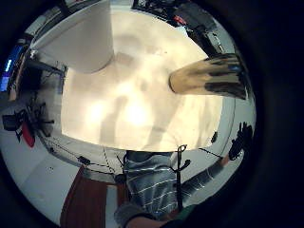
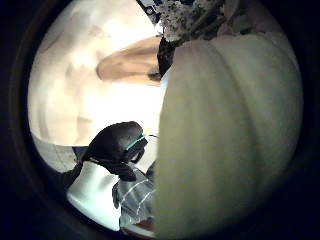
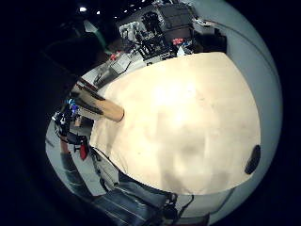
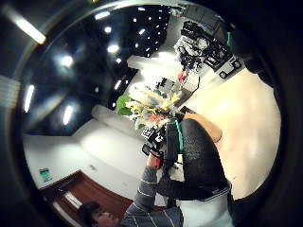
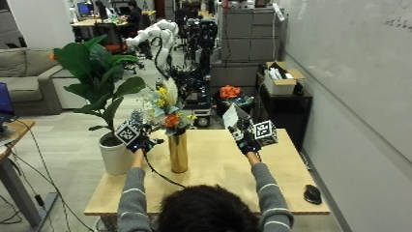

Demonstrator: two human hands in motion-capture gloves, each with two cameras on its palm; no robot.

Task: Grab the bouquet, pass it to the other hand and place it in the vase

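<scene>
Item, last step: I am seeing the bouquet (image 5: 165,107) standing in the gold vase (image 5: 178,151) on the table (image 5: 225,169), left hand (image 5: 138,140) gripping its wrap, right hand (image 5: 246,140) raised apart, fingers spread; next, I judge, letting go.

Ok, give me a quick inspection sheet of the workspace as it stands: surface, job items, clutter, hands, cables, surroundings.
Surface: light wooden table, bare in the middle.
Job's things: bouquet stands in the gold vase, vase upright on the table.
Clutter: white pot with a large green plant at the table's left edge; dark computer mouse near the right front corner.
Hands: left hand raised beside the bouquet, whether it touches cannot be told; right hand raised above the table, holding nothing seen.
Cables: a black cable runs across the table from the left hand.
Surroundings: whiteboard wall on the right, sofa far left, equipment racks behind.
</scene>
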